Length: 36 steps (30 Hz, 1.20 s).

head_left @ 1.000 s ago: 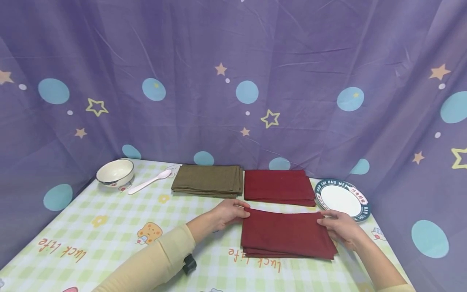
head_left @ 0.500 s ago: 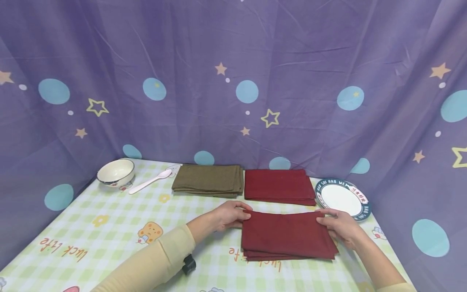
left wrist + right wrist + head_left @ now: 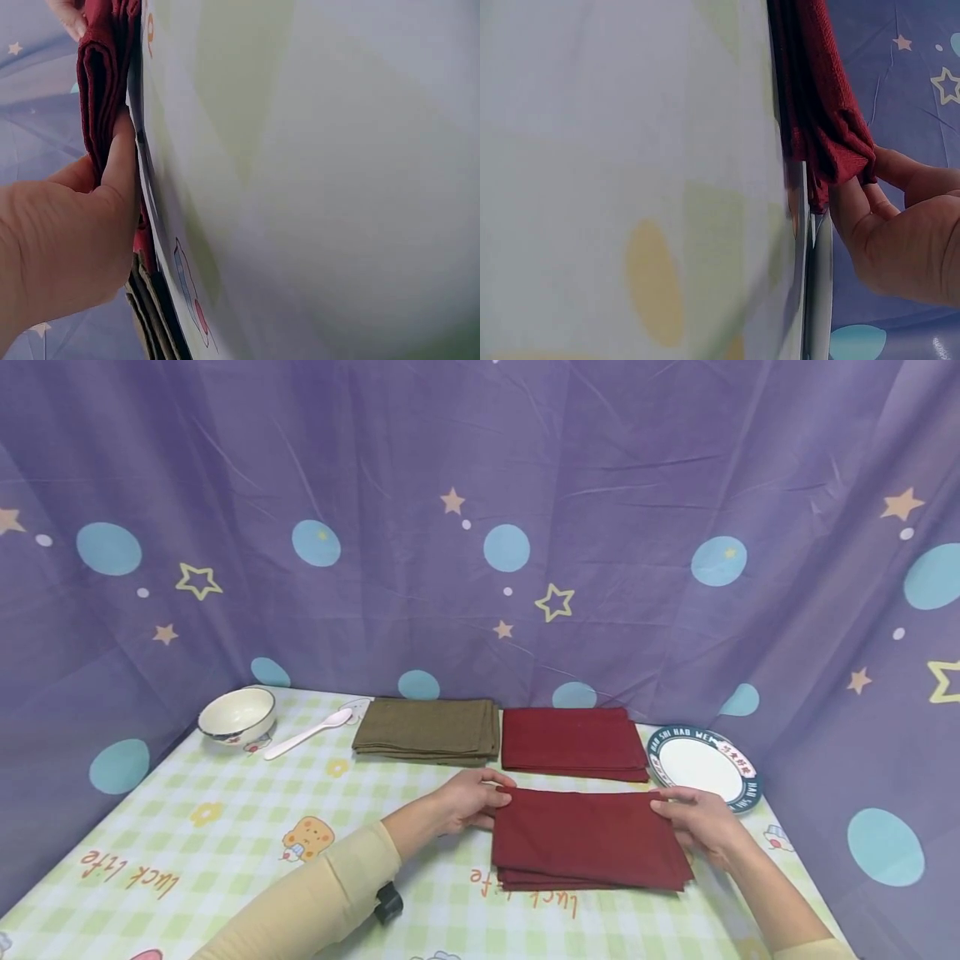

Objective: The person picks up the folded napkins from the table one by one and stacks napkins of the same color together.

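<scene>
A folded dark red cloth [image 3: 588, 839] in several layers lies at the front right of the table. At its far left corner my left hand [image 3: 467, 802] pinches the layers between thumb and fingers. My right hand [image 3: 701, 827] pinches the far right corner the same way. In the left wrist view, the thumb and fingers of the left hand [image 3: 71, 232] sit on both sides of the red layers [image 3: 101, 97]. The right wrist view has the right hand [image 3: 904, 217] at the bunched end of the red cloth [image 3: 829, 112].
Just behind lies a second folded red cloth [image 3: 570, 743], beside a folded olive-brown cloth [image 3: 427, 731]. A green-rimmed plate [image 3: 752, 793] stands at the right edge. Far left are a white bowl [image 3: 236, 714] and a pale spoon [image 3: 307, 735]. A purple curtain [image 3: 480, 527] hangs behind the checked tablecloth [image 3: 247, 860].
Both hands keep their grip on the corners of the front red cloth. The cloth and hands shift only slightly, and its sagging far edge now runs straighter.
</scene>
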### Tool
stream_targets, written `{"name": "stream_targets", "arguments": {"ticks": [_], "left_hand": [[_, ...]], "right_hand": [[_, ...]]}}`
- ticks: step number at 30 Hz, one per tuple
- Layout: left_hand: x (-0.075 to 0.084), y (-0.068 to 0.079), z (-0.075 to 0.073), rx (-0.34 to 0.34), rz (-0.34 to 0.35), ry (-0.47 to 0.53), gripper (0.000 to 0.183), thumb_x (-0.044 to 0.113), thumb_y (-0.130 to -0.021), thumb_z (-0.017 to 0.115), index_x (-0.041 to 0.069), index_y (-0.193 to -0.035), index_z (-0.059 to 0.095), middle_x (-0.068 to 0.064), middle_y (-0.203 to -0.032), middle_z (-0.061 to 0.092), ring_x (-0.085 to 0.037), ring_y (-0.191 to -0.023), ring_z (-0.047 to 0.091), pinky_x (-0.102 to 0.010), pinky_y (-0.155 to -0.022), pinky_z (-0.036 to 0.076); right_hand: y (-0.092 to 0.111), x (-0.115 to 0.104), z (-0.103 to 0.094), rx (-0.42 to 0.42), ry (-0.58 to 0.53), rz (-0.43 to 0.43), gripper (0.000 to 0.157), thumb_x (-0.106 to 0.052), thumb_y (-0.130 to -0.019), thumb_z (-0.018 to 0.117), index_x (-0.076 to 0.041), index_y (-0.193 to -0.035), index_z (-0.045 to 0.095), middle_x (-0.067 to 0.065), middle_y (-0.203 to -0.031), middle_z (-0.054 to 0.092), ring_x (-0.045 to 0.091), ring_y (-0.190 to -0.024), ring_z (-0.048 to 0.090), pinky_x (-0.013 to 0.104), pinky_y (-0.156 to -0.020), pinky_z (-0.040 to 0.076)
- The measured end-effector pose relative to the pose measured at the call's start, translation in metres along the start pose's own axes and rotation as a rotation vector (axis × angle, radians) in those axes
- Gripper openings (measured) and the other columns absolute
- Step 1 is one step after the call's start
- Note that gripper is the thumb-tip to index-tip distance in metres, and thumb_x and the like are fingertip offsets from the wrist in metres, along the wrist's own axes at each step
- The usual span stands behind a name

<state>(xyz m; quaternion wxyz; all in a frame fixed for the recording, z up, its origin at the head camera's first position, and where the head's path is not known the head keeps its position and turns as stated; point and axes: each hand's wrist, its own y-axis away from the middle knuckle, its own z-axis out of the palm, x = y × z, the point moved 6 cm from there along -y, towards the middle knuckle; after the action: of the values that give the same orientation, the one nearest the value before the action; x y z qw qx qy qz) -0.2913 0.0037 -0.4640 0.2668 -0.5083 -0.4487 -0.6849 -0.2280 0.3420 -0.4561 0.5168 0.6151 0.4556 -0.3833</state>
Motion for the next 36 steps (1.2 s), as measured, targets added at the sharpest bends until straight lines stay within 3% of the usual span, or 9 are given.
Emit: {"name": "stream_targets", "arguments": {"ticks": [4,16,28,36], "left_hand": [[0.0,-0.001,-0.004,0.014,0.016,0.009,0.03,-0.005,-0.096,0.063,-0.004,-0.126,0.061,-0.011,-0.093,0.071,-0.018,-0.076,0.07,-0.039,-0.072,0.061],[0.007,-0.005,-0.012,0.064,0.047,-0.002,0.033,-0.001,-0.096,0.065,-0.006,-0.128,0.062,-0.01,-0.093,0.07,-0.015,-0.076,0.07,-0.035,-0.076,0.061],[0.016,-0.012,-0.016,0.09,0.087,0.008,0.039,0.0,-0.096,0.065,-0.008,-0.134,0.059,-0.013,-0.101,0.071,-0.016,-0.08,0.071,-0.036,-0.079,0.06],[0.021,-0.02,-0.017,0.131,0.093,0.012,0.037,0.001,-0.096,0.066,-0.006,-0.133,0.062,-0.011,-0.103,0.071,-0.016,-0.084,0.069,-0.033,-0.078,0.06]], "right_hand": [[0.0,-0.001,0.0,0.008,-0.008,0.001,0.047,-0.012,-0.094,0.072,0.012,-0.131,0.055,0.007,-0.093,0.074,0.021,-0.081,0.073,0.034,-0.067,0.061],[-0.005,-0.004,-0.002,0.007,-0.035,-0.016,0.044,-0.012,-0.094,0.073,0.011,-0.128,0.058,0.007,-0.094,0.074,0.022,-0.082,0.074,0.034,-0.07,0.061],[-0.016,-0.01,-0.004,-0.057,-0.116,-0.051,0.023,-0.01,-0.097,0.068,-0.002,-0.119,0.07,0.001,-0.095,0.074,0.017,-0.081,0.073,0.03,-0.069,0.061],[-0.026,-0.015,-0.009,-0.049,-0.104,-0.054,0.03,-0.009,-0.097,0.068,0.003,-0.125,0.067,0.0,-0.094,0.073,0.016,-0.083,0.073,0.033,-0.074,0.061]]}}
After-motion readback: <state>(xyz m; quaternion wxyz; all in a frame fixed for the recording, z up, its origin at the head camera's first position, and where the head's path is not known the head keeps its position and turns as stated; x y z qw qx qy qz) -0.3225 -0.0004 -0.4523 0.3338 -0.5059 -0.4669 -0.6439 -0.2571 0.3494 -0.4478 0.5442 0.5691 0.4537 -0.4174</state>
